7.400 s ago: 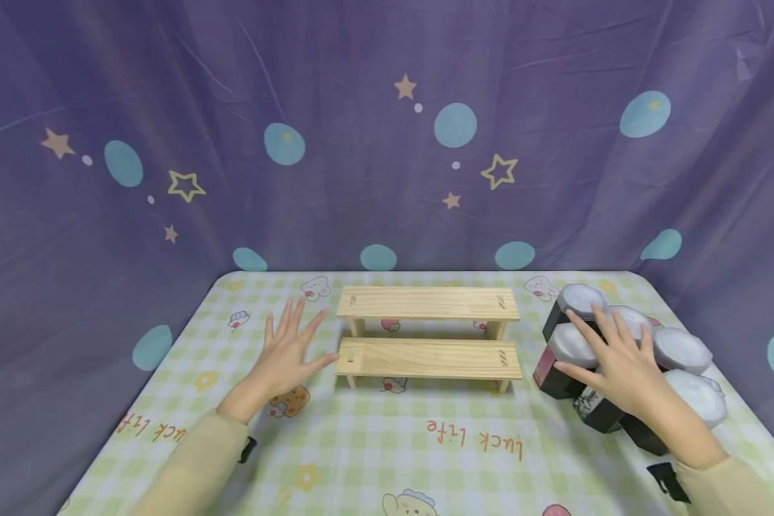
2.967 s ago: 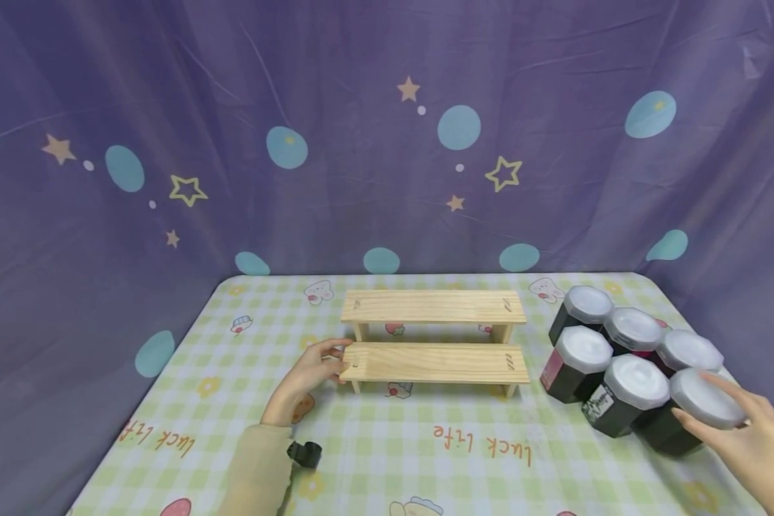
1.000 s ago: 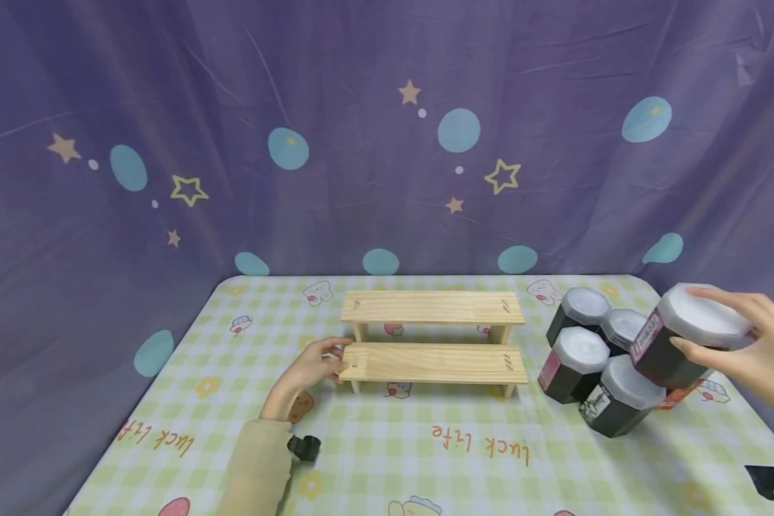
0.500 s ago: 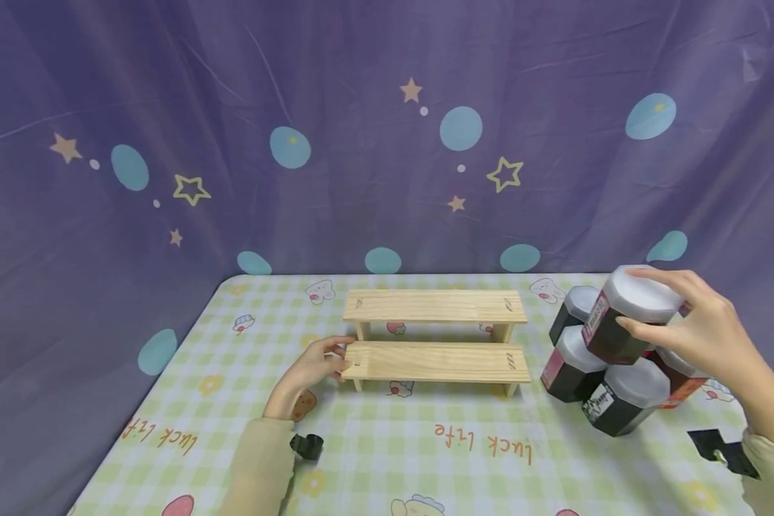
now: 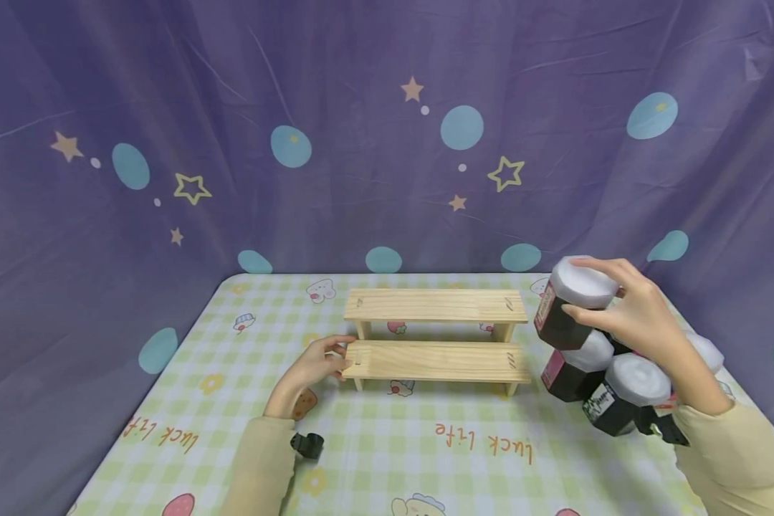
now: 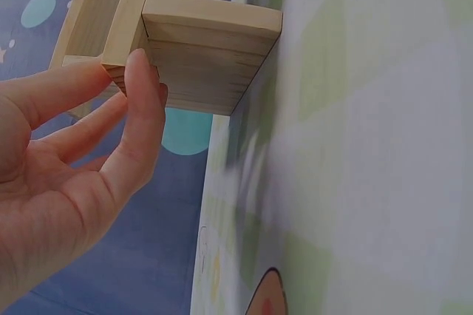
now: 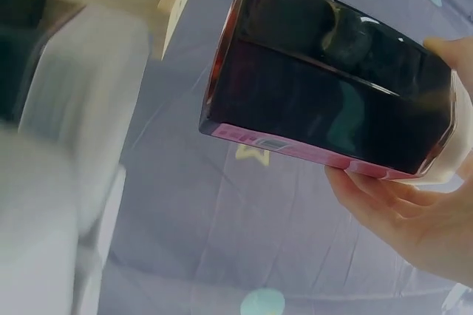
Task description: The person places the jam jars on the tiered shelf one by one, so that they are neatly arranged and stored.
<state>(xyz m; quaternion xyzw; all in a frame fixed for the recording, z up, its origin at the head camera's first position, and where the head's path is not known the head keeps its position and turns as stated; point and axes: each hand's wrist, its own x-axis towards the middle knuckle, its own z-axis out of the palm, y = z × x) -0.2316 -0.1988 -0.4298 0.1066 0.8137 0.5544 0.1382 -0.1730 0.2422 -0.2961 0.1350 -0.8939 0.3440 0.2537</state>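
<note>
A two-step wooden rack (image 5: 436, 360) stands mid-table in the head view. My left hand (image 5: 312, 367) pinches the left end of its lower board; the left wrist view shows thumb and fingers (image 6: 140, 119) on either side of the board's corner (image 6: 133, 41). At right, my right hand (image 5: 641, 315) grips a dark jar (image 5: 564, 322) by its white faceted lid, holding it raised and slightly tilted over the other jars. The right wrist view shows this jar's (image 7: 332, 78) glossy dark side and pink label strip, with the fingers around the lid end.
Several similar white-lidded jars stand grouped right of the rack, among them one with a pink label (image 5: 570, 376) and one with a black-and-white label (image 5: 619, 408); arm and held jar partly cover the group. A checked cloth (image 5: 361, 444) covers the table; a purple curtain (image 5: 374, 208) hangs behind.
My right hand took hold of a jar at the group's right side, lifted it and carried it left over the others. My left hand moved from open above the cloth to pinching the lower board.
</note>
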